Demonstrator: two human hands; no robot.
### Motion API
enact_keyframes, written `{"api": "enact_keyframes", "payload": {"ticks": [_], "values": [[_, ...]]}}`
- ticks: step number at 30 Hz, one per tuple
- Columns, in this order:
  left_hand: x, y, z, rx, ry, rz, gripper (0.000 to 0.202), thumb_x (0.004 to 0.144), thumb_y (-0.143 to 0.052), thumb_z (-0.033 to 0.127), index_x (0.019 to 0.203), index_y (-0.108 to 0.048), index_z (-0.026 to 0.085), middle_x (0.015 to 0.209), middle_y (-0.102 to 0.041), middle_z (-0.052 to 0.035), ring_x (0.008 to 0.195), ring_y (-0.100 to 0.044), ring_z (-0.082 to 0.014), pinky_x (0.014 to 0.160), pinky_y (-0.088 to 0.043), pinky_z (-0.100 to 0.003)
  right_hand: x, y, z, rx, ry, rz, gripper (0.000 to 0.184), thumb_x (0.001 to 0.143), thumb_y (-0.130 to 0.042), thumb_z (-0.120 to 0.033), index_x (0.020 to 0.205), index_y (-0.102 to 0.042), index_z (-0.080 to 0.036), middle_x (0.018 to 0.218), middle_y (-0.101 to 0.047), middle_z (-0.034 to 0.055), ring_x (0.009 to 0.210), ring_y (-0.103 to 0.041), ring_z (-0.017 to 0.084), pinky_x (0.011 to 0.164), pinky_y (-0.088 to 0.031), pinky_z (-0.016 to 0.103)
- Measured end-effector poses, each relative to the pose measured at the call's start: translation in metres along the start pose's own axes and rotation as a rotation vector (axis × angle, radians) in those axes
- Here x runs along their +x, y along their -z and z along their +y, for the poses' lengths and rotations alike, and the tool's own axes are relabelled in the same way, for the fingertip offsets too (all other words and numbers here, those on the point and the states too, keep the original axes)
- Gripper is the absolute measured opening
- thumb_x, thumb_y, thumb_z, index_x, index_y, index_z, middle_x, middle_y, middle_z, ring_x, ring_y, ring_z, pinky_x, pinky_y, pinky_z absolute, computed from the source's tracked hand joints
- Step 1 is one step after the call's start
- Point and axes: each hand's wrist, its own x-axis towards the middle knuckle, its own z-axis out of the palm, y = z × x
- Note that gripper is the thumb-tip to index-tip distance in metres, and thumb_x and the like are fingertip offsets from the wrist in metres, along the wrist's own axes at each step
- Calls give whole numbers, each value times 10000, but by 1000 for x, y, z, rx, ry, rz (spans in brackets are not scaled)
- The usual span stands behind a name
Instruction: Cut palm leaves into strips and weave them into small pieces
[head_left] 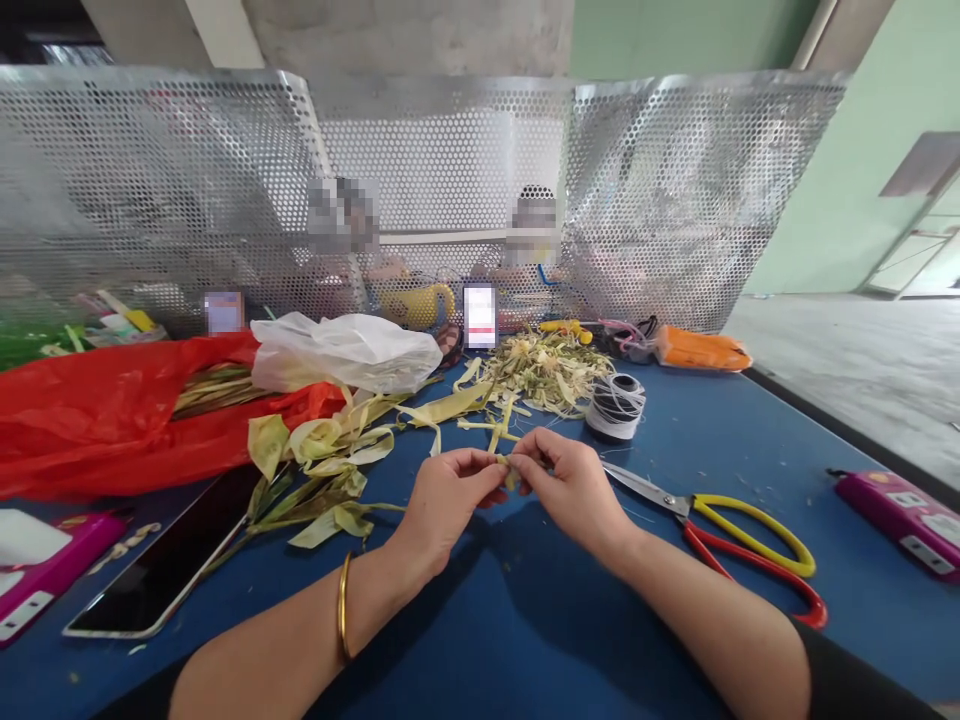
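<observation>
At the middle of the blue table, my left hand and my right hand meet, thumbs and fingertips pinched together. Between them is a small pale yellow-green husk piece, partly hidden by the fingers. Just beyond my fingertips is a cross of narrow husk strips; whether it joins the held piece I cannot tell. Scissors with one yellow and one red handle lie partly open to the right of my right hand. Behind that hand stands a spool of grey-white thread. Loose curled husks spread left of my left hand.
A pile of husk scraps lies at the back. To the left are a red plastic bag, a white bag and a dark-screened phone. A purple packet sits right. Perforated metal panels stand behind the table.
</observation>
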Motion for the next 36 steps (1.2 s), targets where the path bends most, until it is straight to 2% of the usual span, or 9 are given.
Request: {"api": "enact_keyframes", "payload": {"ticks": [6, 11, 14, 16, 18, 22, 26, 32, 36], "values": [[3, 4, -1, -35, 1, 14, 249, 590, -790, 334, 701, -707, 127, 608, -677, -37, 546, -613, -127, 574, -469, -238, -2, 12, -11, -216, 143, 104, 134, 887, -508, -259, 798, -597, -215, 689, -643, -3, 634, -576, 142, 603, -406, 237], [7, 8, 3, -142, 78, 61, 247, 572, -811, 292, 712, -695, 125, 610, -678, -40, 546, -620, -125, 559, -480, -237, -32, 75, -4, -463, 85, 239, 174, 875, -527, -378, 899, -626, -237, 865, -712, 46, 766, -647, 207, 654, -451, 286], [7, 8, 4, -170, 100, 45, 235, 578, -813, 286, 709, -701, 126, 629, -689, -51, 560, -626, -128, 570, -484, -242, -59, 116, 19, -582, -67, 306, 244, 806, -579, -477, 868, -656, -255, 817, -730, 38, 664, -656, 227, 578, -459, 308], [5, 6, 3, -187, 112, 33, 218, 581, -812, 282, 692, -700, 131, 630, -688, -49, 569, -628, -128, 575, -480, -240, -71, 126, 28, -590, -111, 365, 264, 800, -571, -502, 811, -661, -255, 744, -720, 31, 603, -644, 224, 546, -460, 311], [3, 4, 2, -222, 122, 23, 213, 578, -814, 279, 688, -698, 138, 631, -684, -41, 588, -630, -129, 578, -473, -235, -76, 115, 27, -565, -27, 397, 254, 835, -556, -480, 790, -653, -250, 735, -709, 33, 619, -645, 218, 582, -480, 309], [-3, -1, 0, -322, 140, -11, 246, 567, -829, 292, 716, -694, 150, 651, -670, -22, 642, -620, -128, 578, -454, -221, -62, 55, 1, -539, 311, 143, 145, 919, -525, -309, 842, -618, -228, 795, -685, 41, 729, -647, 190, 666, -488, 279], [-6, -1, -1, -469, 181, -84, 239, 582, -821, 256, 743, -684, 145, 695, -655, -13, 661, -590, -109, 586, -430, -203, -31, 9, -21, -721, 612, 102, 116, 942, -490, -214, 969, -599, -184, 887, -669, 71, 761, -620, 191, 698, -456, 307], [-1, 2, -3, -618, 204, -100, 192, 613, -772, 188, 763, -665, 135, 764, -646, -10, 695, -578, -101, 605, -427, -203, -7, 1, -22, -971, 824, 107, 216, 923, -430, -68, 917, -626, -159, 816, -649, 67, 752, -581, 194, 824, -431, 356], [0, 2, -3, -634, 231, -89, 198, 584, -772, 208, 717, -646, 133, 735, -641, -20, 701, -581, -119, 624, -435, -226, -6, 3, -14, -927, 881, 145, 242, 929, -420, -55, 973, -642, -141, 856, -672, 84, 782, -589, 190, 880, -428, 359]]}}
